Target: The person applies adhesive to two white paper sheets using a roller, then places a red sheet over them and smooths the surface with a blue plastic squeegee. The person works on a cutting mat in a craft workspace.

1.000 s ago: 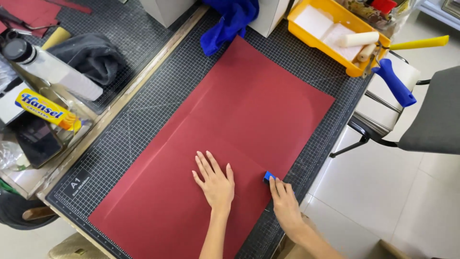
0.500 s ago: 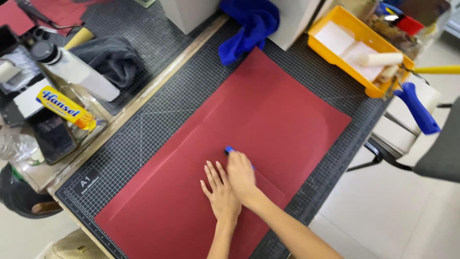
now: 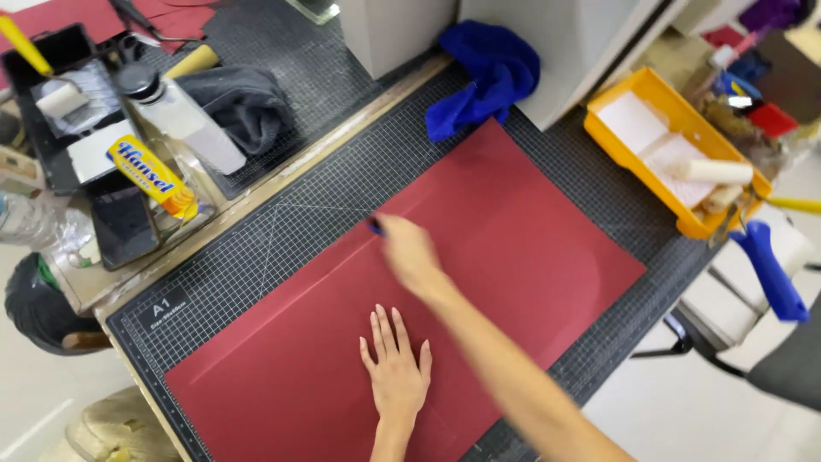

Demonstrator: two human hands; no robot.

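Note:
A large dark red sheet (image 3: 522, 231) lies on a black gridded cutting mat (image 3: 282, 231). My left hand (image 3: 396, 364) rests flat on the sheet near its front, fingers spread. My right hand (image 3: 410, 254), blurred by motion, reaches across to the sheet's far left edge and grips a small blue tool (image 3: 375, 226) whose tip touches the sheet's edge. A faint crease line runs across the sheet from that point toward the front.
A blue cloth (image 3: 483, 77) lies at the mat's far edge. A yellow tray with a paint roller (image 3: 676, 162) sits at right, a blue-handled tool (image 3: 774, 269) beside it. At left stand a bottle (image 3: 184, 120), a black tray (image 3: 64, 111) and a dark cloth (image 3: 244, 103).
My right hand has swept with the blue tool from the sheet's near right edge across to its far left edge. My left hand stays pressed on the sheet.

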